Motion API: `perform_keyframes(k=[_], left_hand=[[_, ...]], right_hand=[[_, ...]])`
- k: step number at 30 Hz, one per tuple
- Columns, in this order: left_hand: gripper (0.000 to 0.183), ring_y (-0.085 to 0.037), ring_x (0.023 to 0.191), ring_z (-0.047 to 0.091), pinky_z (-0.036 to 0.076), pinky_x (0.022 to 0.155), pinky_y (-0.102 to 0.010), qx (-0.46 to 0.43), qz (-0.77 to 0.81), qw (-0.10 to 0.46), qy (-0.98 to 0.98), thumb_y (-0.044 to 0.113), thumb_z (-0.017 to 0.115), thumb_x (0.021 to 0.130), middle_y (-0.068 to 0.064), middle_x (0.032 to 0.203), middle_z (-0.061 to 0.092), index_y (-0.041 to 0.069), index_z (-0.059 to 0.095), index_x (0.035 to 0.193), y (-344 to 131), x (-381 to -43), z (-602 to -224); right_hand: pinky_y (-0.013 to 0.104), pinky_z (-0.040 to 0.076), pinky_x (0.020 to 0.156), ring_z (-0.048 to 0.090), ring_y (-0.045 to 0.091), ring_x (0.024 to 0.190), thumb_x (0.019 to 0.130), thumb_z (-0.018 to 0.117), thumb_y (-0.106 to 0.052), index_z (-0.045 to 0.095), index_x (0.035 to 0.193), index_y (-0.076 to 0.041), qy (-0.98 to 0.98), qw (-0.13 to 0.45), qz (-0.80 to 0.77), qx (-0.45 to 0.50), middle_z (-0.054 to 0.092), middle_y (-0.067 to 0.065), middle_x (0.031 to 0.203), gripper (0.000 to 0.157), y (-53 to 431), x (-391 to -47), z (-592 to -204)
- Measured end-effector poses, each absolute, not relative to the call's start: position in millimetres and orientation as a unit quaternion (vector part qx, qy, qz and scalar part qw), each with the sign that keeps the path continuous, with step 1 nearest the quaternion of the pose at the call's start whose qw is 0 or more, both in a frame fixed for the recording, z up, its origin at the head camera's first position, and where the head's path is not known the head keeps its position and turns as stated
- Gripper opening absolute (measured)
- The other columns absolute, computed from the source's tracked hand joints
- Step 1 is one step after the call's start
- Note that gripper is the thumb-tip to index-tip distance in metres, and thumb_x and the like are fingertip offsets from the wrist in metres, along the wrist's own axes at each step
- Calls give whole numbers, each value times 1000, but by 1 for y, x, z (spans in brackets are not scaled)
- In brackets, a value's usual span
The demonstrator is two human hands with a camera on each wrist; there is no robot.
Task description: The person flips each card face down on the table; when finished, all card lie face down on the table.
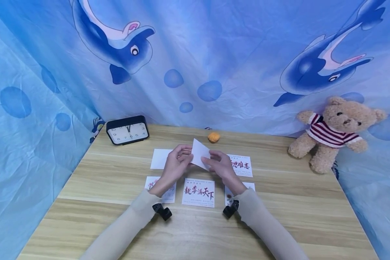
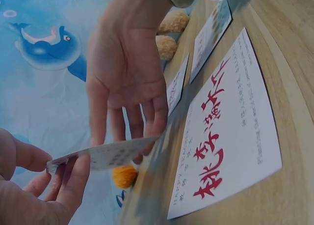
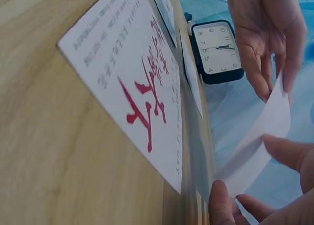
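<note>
The raised card (image 1: 199, 152) is pinched by the left hand (image 1: 176, 161) and right hand (image 1: 222, 167), tilted between them, beyond the near middle card (image 1: 198, 193).

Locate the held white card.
Head view, near centre: the held white card is pinched between left hand and right hand, appearing just above the near row's middle red-lettered card.

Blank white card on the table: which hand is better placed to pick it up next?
Probably the left hand: the head view shows it beside the blank white card, with the right hand farther off. Both pinch the held card, so the left must let go first.
</note>
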State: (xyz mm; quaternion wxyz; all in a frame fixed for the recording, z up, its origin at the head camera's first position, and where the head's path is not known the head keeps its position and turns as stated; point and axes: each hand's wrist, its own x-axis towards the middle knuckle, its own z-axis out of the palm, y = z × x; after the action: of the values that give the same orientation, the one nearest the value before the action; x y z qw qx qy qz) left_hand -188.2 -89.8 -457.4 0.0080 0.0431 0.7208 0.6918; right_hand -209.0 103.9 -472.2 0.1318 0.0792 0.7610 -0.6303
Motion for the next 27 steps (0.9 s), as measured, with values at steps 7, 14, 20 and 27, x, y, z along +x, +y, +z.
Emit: perform_keyframes(k=[7, 14, 20, 27], left_hand=[[38, -24, 97, 72, 67, 83, -39, 21, 709, 13, 705, -3, 63, 99, -26, 120, 65, 2, 58, 137, -94, -190, -463], [42, -21, 95, 73, 67, 84, -39, -3, 700, 12, 714, -3, 64, 98, -24, 120, 66, 6, 60, 138, -99, -194, -471], [38, -26, 101, 73, 65, 83, -28, -10, 654, 4, 756, -2, 68, 93, -22, 121, 68, 2, 65, 131, -103, -197, -476], [34, -31, 102, 76, 64, 83, -26, -6, 573, -4, 819, -2, 72, 89, -18, 115, 74, 1, 71, 123, -105, -200, -482]], right_hand=[[32, 61, 90, 61, 29, 129, 91, 79, -17, 57, 147, -15, 762, 124, -628, 99, 60, 10, 146, 60, 112, -210, -474], [28, 63, 86, 66, 24, 110, 91, 76, -7, 60, 143, -12, 751, 112, -643, 98, 65, 12, 134, 55, 119, -212, -475], [26, 63, 78, 66, 16, 91, 88, 74, 2, 63, 139, -8, 750, 99, -646, 101, 65, 13, 123, 54, 123, -217, -478], [25, 63, 75, 64, 15, 85, 86, 72, 7, 63, 138, -5, 757, 100, -638, 100, 64, 14, 117, 53, 125, -218, -481]])
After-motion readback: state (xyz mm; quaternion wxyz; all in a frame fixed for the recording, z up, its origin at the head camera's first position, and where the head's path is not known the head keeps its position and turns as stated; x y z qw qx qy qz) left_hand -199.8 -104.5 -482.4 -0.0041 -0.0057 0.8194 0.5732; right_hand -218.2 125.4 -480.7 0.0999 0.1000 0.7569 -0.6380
